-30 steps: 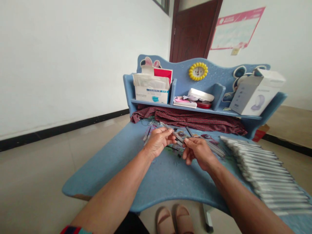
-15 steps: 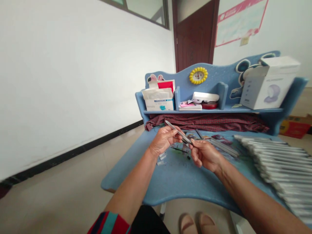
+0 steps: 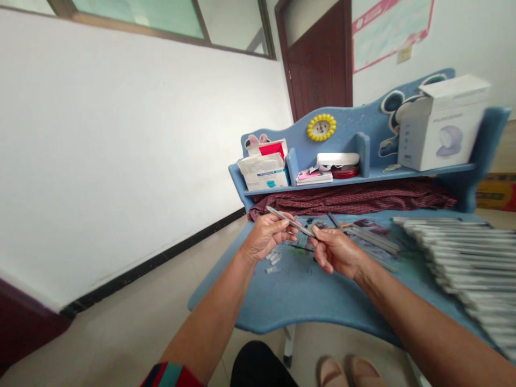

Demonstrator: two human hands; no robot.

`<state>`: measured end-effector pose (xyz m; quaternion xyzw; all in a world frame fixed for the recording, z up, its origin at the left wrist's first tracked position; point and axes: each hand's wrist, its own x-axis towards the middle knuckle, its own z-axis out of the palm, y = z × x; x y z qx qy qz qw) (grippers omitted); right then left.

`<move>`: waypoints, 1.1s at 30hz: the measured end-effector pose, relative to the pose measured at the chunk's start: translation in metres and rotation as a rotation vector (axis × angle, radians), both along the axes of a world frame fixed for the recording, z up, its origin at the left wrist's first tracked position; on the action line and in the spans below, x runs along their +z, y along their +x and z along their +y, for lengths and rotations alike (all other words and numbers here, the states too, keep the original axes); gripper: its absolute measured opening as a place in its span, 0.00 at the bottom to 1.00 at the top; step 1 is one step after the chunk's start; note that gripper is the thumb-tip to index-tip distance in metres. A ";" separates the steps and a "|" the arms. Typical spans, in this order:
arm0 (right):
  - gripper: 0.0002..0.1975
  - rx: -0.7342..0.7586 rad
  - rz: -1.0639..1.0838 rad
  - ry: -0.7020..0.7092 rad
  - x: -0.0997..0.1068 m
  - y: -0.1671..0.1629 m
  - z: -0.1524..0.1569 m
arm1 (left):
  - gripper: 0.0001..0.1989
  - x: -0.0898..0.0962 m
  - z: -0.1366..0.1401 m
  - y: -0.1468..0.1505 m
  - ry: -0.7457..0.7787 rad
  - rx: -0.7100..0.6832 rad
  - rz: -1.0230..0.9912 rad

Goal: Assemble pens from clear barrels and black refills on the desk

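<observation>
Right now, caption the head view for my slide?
Left hand and right hand hold a slim grey pen above a blue desk.

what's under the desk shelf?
Under the shelf a red plaid cloth lies bunched along the back of the blue desk. Whatever is beneath or behind the cloth is covered.

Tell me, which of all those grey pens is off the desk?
The grey pen pinched between the left hand and right hand; the others lie on the desk.
</observation>
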<state>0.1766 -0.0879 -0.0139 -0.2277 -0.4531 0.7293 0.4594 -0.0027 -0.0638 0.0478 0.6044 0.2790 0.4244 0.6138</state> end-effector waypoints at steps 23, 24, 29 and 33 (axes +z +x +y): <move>0.16 -0.060 -0.096 -0.003 -0.003 0.007 0.010 | 0.09 -0.033 -0.022 -0.055 0.267 0.323 1.080; 0.16 -0.069 -0.104 0.000 -0.003 0.007 0.010 | 0.09 -0.039 -0.023 -0.059 0.282 0.313 1.132; 0.14 -0.044 -0.132 0.012 -0.005 0.008 0.011 | 0.05 -0.055 -0.024 -0.059 0.388 0.326 1.196; 0.14 0.001 -0.179 0.020 -0.005 0.009 0.011 | 0.03 -0.052 -0.025 -0.061 0.295 0.334 1.052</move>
